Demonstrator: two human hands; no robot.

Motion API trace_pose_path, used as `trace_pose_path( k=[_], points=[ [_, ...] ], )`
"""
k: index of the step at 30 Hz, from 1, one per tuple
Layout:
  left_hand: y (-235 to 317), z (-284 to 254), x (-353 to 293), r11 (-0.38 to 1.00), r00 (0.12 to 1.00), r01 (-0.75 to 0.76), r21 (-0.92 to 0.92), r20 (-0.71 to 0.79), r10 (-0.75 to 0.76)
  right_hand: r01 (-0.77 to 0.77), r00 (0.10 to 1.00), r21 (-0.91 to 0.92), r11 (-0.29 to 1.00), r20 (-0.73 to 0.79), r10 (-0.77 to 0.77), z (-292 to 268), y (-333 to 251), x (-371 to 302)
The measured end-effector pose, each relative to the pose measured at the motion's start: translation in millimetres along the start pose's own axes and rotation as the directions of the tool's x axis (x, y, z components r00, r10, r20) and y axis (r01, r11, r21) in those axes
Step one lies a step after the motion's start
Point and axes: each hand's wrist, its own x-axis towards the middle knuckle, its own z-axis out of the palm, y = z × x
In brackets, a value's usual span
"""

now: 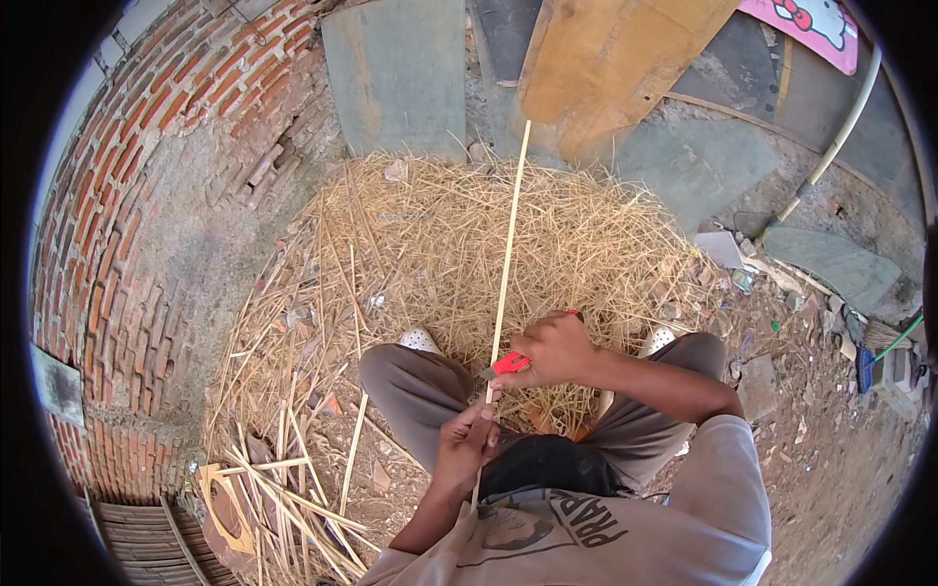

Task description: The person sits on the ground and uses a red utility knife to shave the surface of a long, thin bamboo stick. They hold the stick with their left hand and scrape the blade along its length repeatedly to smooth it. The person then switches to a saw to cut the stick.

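Note:
A long, thin bamboo strip [512, 234] stretches from near my lap away from me over a heap of shavings. My left hand [467, 444] pinches it low down, close to my body, with the thumb along it. In my right hand [557, 349] is a red utility knife [510, 363], gripped with the fingers wrapped round its handle. Its blade points left and meets the strip just beyond my left fingertips. I cannot make out how deep the edge sits.
Pale shavings [576, 234] pile up beyond my crossed legs. At lower left lie several loose bamboo strips [303, 493]. A brick wall [127, 234] rises on the left. Boards [396, 78] lean at the back, and a long pole [846, 132] stands at the right.

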Motion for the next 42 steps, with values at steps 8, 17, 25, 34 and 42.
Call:
trace_pose_path(
  k=[8, 17, 25, 34, 42],
  points=[
    [7, 14, -9, 0.993, 0.999, -0.015, 0.117, -0.040, 0.019, -0.176, 0.984, -0.023, 0.984, 0.005, 0.176, -5, 12, -1],
    [4, 6, -5, 0.907, 0.968, -0.232, 0.350, -0.005, 0.250, -0.044, 0.986, -0.077, 0.996, -0.163, 0.031, -6, 19, 10],
    [-2, 1, -11, 0.937, 0.982, -0.188, 0.295, 0.054, 0.181, -0.326, 0.937, -0.189, 0.926, 0.064, 0.343, -4, 53, 12],
    [-2, -1, -19, 0.991, 0.997, -0.058, 0.120, -0.036, 0.063, -0.140, 0.990, -0.047, 0.989, 0.023, 0.141, -3, 16, 5],
    [0, -8, -21, 0.996, 0.995, -0.058, 0.065, 0.083, 0.052, -0.471, 0.876, -0.154, 0.868, 0.030, 0.481, 2, 69, 16]
  ],
)
